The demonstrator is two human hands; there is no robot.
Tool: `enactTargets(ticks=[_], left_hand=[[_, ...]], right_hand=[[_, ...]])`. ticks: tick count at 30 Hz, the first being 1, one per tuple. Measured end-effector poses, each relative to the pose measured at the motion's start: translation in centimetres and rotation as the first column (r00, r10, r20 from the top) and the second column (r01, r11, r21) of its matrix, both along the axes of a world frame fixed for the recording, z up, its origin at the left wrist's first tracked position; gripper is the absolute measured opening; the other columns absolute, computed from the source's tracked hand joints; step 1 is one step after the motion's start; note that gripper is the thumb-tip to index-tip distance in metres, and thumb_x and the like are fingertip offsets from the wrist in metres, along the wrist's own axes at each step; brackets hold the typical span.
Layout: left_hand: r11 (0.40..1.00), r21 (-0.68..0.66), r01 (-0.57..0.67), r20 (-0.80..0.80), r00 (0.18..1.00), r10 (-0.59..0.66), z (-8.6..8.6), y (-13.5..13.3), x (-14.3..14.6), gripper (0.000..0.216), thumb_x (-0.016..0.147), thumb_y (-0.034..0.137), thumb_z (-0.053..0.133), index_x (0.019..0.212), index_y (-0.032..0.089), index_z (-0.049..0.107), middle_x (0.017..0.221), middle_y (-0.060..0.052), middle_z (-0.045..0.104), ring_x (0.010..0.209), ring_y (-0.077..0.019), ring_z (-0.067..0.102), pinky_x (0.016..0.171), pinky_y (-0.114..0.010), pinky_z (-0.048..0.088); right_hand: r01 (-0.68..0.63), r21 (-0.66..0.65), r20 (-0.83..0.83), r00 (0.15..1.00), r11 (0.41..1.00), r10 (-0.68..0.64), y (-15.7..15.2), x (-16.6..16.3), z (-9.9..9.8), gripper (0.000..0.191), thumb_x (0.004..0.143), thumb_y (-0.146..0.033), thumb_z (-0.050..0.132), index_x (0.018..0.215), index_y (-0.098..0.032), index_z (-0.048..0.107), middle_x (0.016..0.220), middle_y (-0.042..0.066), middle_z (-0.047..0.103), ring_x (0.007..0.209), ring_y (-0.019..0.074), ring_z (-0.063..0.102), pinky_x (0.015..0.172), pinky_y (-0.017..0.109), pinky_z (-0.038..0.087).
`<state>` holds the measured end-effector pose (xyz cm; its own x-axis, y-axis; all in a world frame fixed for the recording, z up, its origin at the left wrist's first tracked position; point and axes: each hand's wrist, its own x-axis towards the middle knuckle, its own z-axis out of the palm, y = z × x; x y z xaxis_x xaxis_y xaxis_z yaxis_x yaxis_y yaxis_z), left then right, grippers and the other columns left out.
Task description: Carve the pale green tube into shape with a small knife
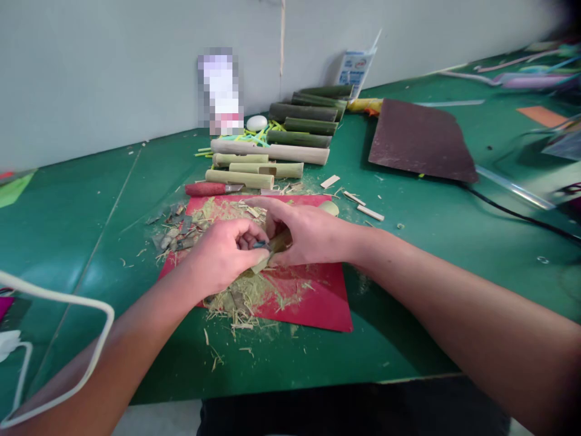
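Observation:
Over the red sheet [313, 297], my two hands meet at a short pale bamboo piece [261, 265]. My right hand [306, 233] grips it, thumb below and index finger stretched out to the left. The fingers of my left hand [229, 251] are curled, its thumb against the bamboo. A small blue-grey piece [260, 244] shows between the left fingers; its kind is mostly hidden. Shavings and dust [233, 303] cover much of the sheet. Just beyond it lies a knife with a red handle [205, 189].
Behind the sheet, pale bamboo tubes [239, 179] and dark green ones [299, 139] lie in a row. A dark brown board [420, 142] and a black cable [521, 212] are at right. A white bent frame [106, 312] stands near my left forearm. A white carton [354, 69] leans at the wall.

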<state>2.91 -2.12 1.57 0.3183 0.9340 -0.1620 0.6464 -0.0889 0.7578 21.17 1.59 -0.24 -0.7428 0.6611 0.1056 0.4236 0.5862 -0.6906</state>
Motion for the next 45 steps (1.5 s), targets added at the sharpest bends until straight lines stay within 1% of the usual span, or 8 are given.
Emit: enactTargets(ticks=[6, 10, 13, 18, 25, 30, 35, 45], left_hand=[[0.998, 0.033, -0.055, 0.019, 0.998, 0.055, -0.3, -0.9, -0.8, 0.014, 0.071, 0.024, 0.065, 0.083, 0.018, 0.062, 0.061, 0.004, 0.051, 0.055, -0.0092, 0.047, 0.049, -0.020, 0.038], [0.998, 0.027, -0.054, 0.023, 0.998, 0.054, -0.3, -1.2, -0.9, 0.013, 0.072, 0.026, 0.065, 0.084, 0.019, 0.063, 0.065, 0.003, 0.055, 0.057, -0.0090, 0.049, 0.050, -0.019, 0.040], [0.997, 0.051, -0.056, -0.008, 0.998, 0.057, -0.1, -1.4, -1.0, 0.014, 0.075, 0.028, 0.063, 0.086, 0.020, 0.064, 0.074, 0.001, 0.062, 0.059, -0.0101, 0.052, 0.052, -0.020, 0.042], [0.977, 0.189, -0.097, -0.100, 0.988, 0.118, 0.1, -1.9, -1.3, 0.016, 0.076, 0.028, 0.062, 0.090, 0.020, 0.064, 0.079, -0.001, 0.064, 0.065, -0.0120, 0.056, 0.057, -0.021, 0.046], [0.939, 0.345, -0.004, -0.171, 0.983, 0.067, 0.2, -2.1, -1.7, 0.004, 0.076, 0.019, 0.060, 0.079, 0.019, 0.063, 0.085, 0.000, 0.065, 0.076, -0.0130, 0.059, 0.065, -0.021, 0.047], [0.974, 0.212, -0.078, -0.072, 0.993, 0.095, 0.2, -1.9, -1.9, 0.011, 0.077, 0.023, 0.061, 0.088, 0.021, 0.062, 0.081, 0.002, 0.064, 0.065, -0.0100, 0.057, 0.060, -0.020, 0.046], [0.999, 0.041, 0.002, -0.012, 1.000, -0.001, 0.2, -1.3, -2.5, 0.009, 0.080, 0.023, 0.058, 0.087, 0.021, 0.061, 0.083, 0.002, 0.063, 0.069, -0.0103, 0.057, 0.063, -0.021, 0.045], [0.991, 0.073, 0.113, -0.082, 0.991, -0.107, 0.5, -0.6, -3.1, 0.012, 0.077, 0.023, 0.061, 0.088, 0.024, 0.066, 0.088, 0.002, 0.065, 0.076, -0.0120, 0.059, 0.069, -0.023, 0.045]], right_hand=[[-0.008, 0.049, 0.014, 1.000, 0.999, 0.008, -0.2, 0.3, -0.1, 0.081, 0.066, -0.025, 0.064, 0.139, -0.022, 0.028, 0.095, 0.003, 0.063, 0.082, 0.0166, 0.057, 0.063, 0.025, 0.038], [-0.028, 0.203, 0.061, 0.998, 0.979, 0.016, -0.1, 0.8, -0.1, 0.047, 0.067, -0.031, 0.064, 0.113, -0.021, 0.056, 0.099, 0.006, 0.061, 0.090, 0.0202, 0.054, 0.073, 0.031, 0.039], [-0.051, 0.237, 0.106, 0.994, 0.970, 0.027, 0.2, 1.2, -0.2, 0.027, 0.071, -0.029, 0.060, 0.097, -0.021, 0.063, 0.091, 0.005, 0.060, 0.085, 0.0193, 0.054, 0.071, 0.031, 0.039], [-0.062, 0.242, 0.111, 0.993, 0.968, 0.036, 0.4, 1.4, -0.2, 0.026, 0.073, -0.029, 0.060, 0.097, -0.021, 0.064, 0.090, 0.005, 0.060, 0.082, 0.0182, 0.053, 0.068, 0.030, 0.039], [-0.037, 0.254, 0.089, 0.996, 0.966, 0.015, 0.4, 1.4, -0.7, 0.024, 0.072, -0.030, 0.061, 0.094, -0.021, 0.065, 0.088, 0.004, 0.060, 0.080, 0.0173, 0.053, 0.067, 0.029, 0.038], [-0.027, 0.257, 0.090, 0.996, 0.966, 0.004, 0.4, 1.5, -0.8, 0.023, 0.071, -0.031, 0.061, 0.092, -0.021, 0.065, 0.088, 0.003, 0.060, 0.080, 0.0172, 0.053, 0.065, 0.028, 0.037], [-0.024, 0.261, 0.088, 0.996, 0.965, 0.001, 0.5, 1.5, -0.9, 0.023, 0.070, -0.031, 0.061, 0.092, -0.022, 0.064, 0.088, 0.003, 0.061, 0.080, 0.0168, 0.053, 0.063, 0.027, 0.036], [-0.026, 0.244, 0.093, 0.996, 0.969, 0.003, 0.6, 1.6, -0.8, 0.025, 0.069, -0.030, 0.062, 0.092, -0.022, 0.065, 0.089, 0.003, 0.062, 0.081, 0.0172, 0.054, 0.064, 0.027, 0.037]])
